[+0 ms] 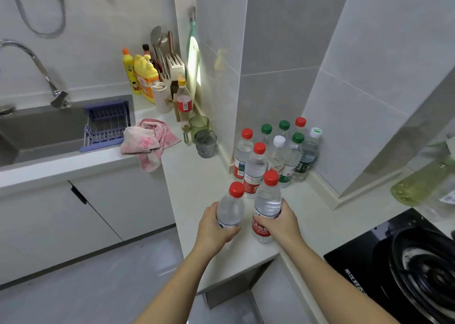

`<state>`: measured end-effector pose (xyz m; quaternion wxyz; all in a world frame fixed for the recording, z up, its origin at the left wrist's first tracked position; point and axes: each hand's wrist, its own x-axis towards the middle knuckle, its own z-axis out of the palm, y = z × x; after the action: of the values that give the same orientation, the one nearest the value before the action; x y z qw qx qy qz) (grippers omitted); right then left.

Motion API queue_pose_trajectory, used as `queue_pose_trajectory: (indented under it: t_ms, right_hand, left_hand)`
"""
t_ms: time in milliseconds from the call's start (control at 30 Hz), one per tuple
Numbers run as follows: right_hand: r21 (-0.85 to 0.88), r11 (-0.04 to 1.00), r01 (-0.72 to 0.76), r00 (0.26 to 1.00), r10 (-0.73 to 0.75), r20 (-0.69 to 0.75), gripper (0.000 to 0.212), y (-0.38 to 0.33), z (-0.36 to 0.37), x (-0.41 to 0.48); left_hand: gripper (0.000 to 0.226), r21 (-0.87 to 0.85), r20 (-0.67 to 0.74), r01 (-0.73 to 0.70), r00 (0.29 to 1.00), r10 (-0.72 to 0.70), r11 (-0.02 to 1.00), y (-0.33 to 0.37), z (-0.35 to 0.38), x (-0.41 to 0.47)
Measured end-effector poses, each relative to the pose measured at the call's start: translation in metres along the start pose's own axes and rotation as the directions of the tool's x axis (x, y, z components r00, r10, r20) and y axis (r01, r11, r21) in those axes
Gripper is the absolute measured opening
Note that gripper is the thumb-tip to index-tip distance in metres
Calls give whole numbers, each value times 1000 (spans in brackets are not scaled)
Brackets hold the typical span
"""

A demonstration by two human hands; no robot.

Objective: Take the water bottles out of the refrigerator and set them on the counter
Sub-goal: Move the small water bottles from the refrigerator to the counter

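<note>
The left hand (213, 227) was wrapped around the lower body of a clear ribbed plastic water bottle with a red screw cap (231, 206), fingers curled across its label, the bottle leaning slightly towards the wall. The right hand (280, 221) gripped a second clear red-capped plastic bottle with a red label (266, 206) at its waist, thumb over the label's top edge, cap upright. Both held bottles were over the smooth white counter (197, 176); the right one's base seemed to touch it, while whether the left one's did could not be told.

Just beyond the held bottles, in the counter's tiled corner, stood a cluster of upright clear plastic bottles (278, 151): three with red caps, three with green, two with white, packed close and touching.

Farther along the counter from that cluster, towards the sink, stood two ribbed translucent cups, one green with a handle (198, 126) and one grey (205, 142), both looking empty. Beside them a crumpled pink-and-white cloth (147, 141) hung over the counter edge. Past it lay the grey steel sink (44, 131) with a purple slatted rack (105, 126) inside. On the counter's near right side sat a glossy black stove (357, 262).
</note>
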<state>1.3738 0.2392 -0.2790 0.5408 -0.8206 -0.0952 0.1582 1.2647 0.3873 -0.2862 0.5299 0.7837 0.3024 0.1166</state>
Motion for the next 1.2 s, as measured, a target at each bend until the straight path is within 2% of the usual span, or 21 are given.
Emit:
queue_pose_trajectory:
  t_ms: [367,467,600,833,1200]
  right_hand:
    - [38,999,21,998,-23,64,53,28,3,31]
    - [21,1000,16,997,-18,70,54,44,8,33]
    - [34,999,-23,997,20,77,48,53,10,34]
    - [-36,999,-21,996,24,81,49,55,-9,55]
    - [59,997,-43,999,45,-26,42,64,-74,94]
  left_hand:
    - [52,-66,-32,-39,999,37,997,-21,20,27]
    - [55,-7,33,-78,996,79,997,-42,18,28]
    - [43,76,79,-65,995,59,995,-52,15,34]
    - [48,96,125,-129,985,116,987,-39,43,62]
    - [39,101,218,-214,958,188,972,2,113,89]
